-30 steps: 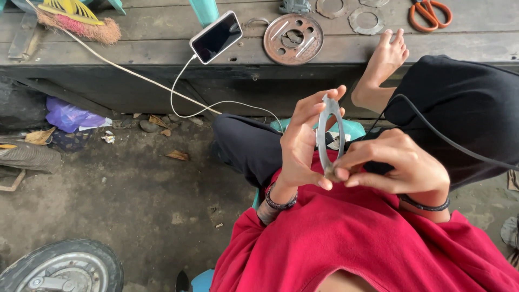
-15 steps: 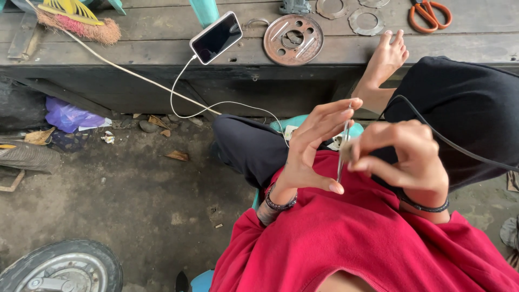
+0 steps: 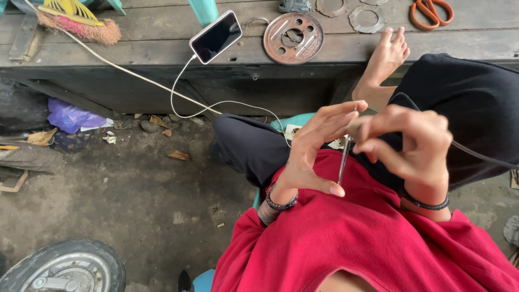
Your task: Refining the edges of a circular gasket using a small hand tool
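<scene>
At centre frame the left hand (image 3: 311, 154) and right hand (image 3: 413, 146) both pinch a thin metal ring (image 3: 344, 159) seen edge-on above the red shirt (image 3: 367, 238), fingers half curled; firm, even fingertip pressure would seem advisable to prevent slipping.

I see soft, even daylight and no hard shadows; it dims under the bench (image 3: 162, 86), and the edges perhaps bend slightly.
</scene>
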